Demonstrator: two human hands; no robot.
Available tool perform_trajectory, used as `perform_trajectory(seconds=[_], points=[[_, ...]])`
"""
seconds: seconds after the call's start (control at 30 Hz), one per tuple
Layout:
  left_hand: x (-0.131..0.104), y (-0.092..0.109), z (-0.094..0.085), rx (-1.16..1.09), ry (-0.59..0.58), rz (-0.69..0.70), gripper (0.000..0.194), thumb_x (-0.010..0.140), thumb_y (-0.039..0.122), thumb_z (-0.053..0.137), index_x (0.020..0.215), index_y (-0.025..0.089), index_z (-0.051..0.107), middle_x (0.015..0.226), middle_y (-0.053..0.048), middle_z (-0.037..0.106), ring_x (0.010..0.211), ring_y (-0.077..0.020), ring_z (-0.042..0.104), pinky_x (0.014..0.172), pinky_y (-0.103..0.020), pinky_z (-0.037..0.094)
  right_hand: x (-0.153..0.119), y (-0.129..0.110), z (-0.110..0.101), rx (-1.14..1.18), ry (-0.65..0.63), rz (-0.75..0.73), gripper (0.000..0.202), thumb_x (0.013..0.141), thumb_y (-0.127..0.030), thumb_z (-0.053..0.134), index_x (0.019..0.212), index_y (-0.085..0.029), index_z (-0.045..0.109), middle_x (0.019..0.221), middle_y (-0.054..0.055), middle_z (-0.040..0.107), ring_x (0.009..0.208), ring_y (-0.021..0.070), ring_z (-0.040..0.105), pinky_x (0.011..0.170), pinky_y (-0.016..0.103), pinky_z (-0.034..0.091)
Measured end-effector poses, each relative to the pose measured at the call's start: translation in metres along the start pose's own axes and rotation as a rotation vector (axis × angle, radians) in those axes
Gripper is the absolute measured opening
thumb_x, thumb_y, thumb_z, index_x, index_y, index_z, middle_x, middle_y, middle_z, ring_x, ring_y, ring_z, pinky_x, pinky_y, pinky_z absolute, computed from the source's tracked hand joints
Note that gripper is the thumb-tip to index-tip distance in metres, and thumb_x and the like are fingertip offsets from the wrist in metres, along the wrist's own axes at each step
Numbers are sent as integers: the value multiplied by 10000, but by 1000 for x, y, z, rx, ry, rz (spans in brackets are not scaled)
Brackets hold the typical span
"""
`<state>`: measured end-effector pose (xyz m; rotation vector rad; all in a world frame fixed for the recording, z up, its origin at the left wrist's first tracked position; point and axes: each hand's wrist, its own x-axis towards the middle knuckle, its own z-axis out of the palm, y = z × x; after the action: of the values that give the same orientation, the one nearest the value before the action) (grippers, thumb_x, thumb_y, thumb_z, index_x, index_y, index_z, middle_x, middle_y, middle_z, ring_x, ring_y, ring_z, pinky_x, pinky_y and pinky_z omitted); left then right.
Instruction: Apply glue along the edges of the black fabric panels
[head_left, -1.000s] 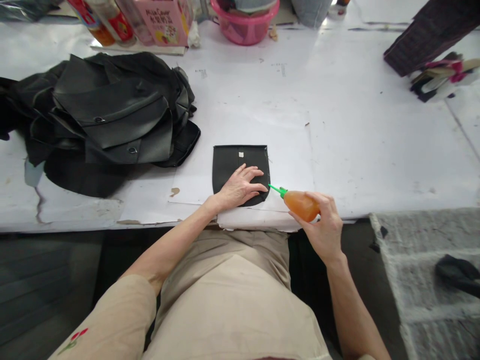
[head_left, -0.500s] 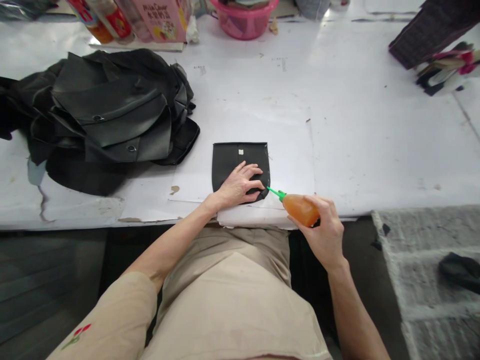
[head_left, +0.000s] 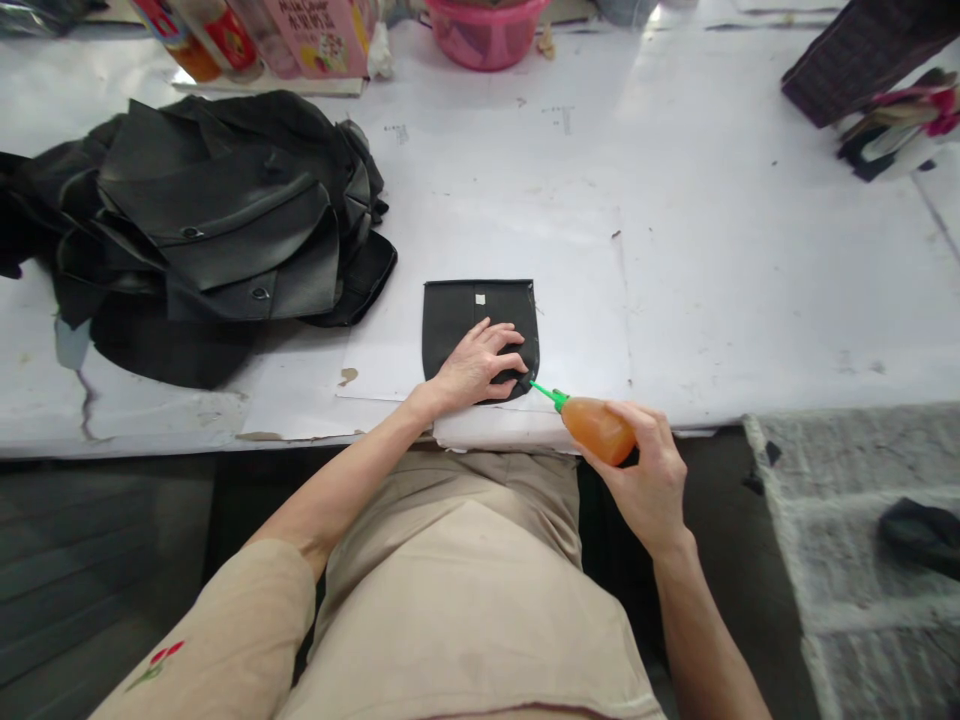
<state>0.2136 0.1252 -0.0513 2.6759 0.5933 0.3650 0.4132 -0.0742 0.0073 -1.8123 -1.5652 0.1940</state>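
Note:
A flat black leather-like piece (head_left: pixel 450 325) with a rounded lower edge and a small pale patch lies at the front of the white table. My left hand (head_left: pixel 480 368) rests on it, fingers stretched and somewhat spread. In my right hand (head_left: pixel 651 465) is a squeeze bottle (head_left: pixel 598 428) of orange-brown liquid, gripped at its base and tilted. Its thin green nozzle points left, with the tip at the piece's lower right edge. The underside of the piece is hidden.
On the left a heap of black pieces (head_left: pixel 225 220) with metal eyelets covers the table (head_left: pixel 697 250). Bottles (head_left: pixel 225 40), a pink carton (head_left: pixel 326 40) and a pink basket (head_left: pixel 487 35) stand at the back. A dark box (head_left: pixel 862 60) sits back right; grey padded fabric (head_left: pixel 847 520) is lower right.
The nozzle tip has moved slightly down and left along the piece's rounded right corner, the bottle going with it. My left hand stays on the piece. The whole view has shifted slightly.

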Motion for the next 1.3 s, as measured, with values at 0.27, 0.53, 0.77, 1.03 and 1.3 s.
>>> perform_trajectory(seconds=[0.27,0.53,0.77,1.03,1.3], points=[[0,-1,0,-16,-11,9,238,862,393,666,1044,247,713,1341,-96,571,1393,-291,431,1209,-559,239,-3,-1,2,40,9,30,490,789,-279,797,1226,-263,575,1128,68,617,1056,249,629,930,398,538],[0,0,-1,-42,-13,0,232,828,338,691,1040,244,699,1342,-84,569,1390,-290,436,1213,-557,236,-9,2,3,93,9,58,515,769,-273,819,1226,-259,581,1134,63,619,1065,240,623,943,401,538],[0,-1,-1,-72,-14,6,263,788,267,692,1048,229,699,1346,-101,566,1390,-302,438,1220,-555,221,-10,15,8,206,-4,175,540,750,-303,835,1230,-265,588,1173,63,614,1090,252,617,909,416,557],[1,0,-3,-109,-16,-9,288,775,254,685,1062,231,687,1361,-96,560,1396,-291,436,1227,-555,205,-7,24,17,331,-9,226,564,724,-320,855,1220,-263,592,1189,58,608,1091,246,623,864,381,567],[0,-2,-2,-124,-18,-8,307,768,244,685,1075,234,682,1370,-93,553,1399,-276,432,1235,-543,193,-4,29,6,284,-68,179,538,736,-328,843,1212,-265,600,1174,57,611,1107,241,611,836,349,565]])
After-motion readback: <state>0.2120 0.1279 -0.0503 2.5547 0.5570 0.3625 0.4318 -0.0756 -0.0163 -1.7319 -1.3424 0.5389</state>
